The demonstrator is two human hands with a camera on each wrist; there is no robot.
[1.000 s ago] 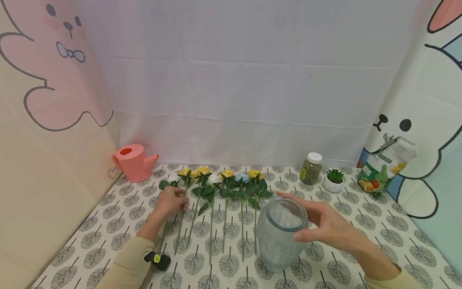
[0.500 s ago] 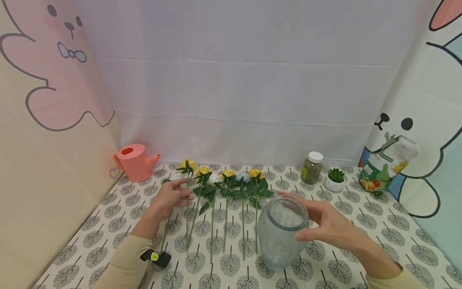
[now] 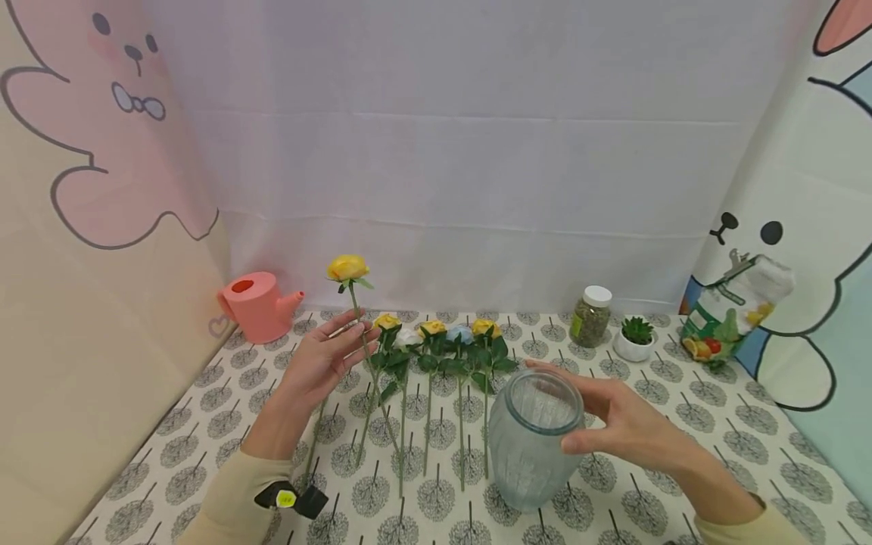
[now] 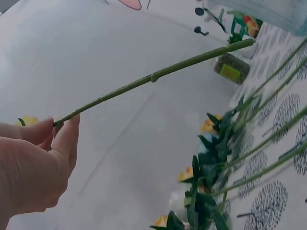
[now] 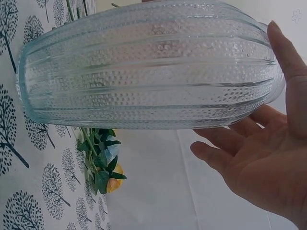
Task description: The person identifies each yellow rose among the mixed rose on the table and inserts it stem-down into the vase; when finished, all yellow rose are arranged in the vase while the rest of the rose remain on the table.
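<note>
Between thumb and fingers, my left hand (image 3: 316, 367) pinches the stem of a yellow rose (image 3: 348, 267), raised and tilted above the tablecloth. The left wrist view shows its bare green stem (image 4: 168, 71) pointing away from the fingers. My right hand (image 3: 630, 431) holds a ribbed clear glass vase (image 3: 527, 465) near its rim, thumb on the near side and fingers round the far side. The vase stands upright on the cloth. Between the hands lies a row of roses with yellow, white and light blue heads, including a blue rose (image 3: 459, 334).
A pink watering can (image 3: 255, 309) stands at the back left. At the back right are a white-capped jar (image 3: 590, 316), a small potted succulent (image 3: 633, 341) and a clipped bag (image 3: 732, 314). A tree-print cloth (image 3: 225, 446) covers the table, with fabric walls around it.
My left hand has lifted the yellow rose off the cloth and up, tipping its stem end toward the right. The right hand and vase have stayed put.
</note>
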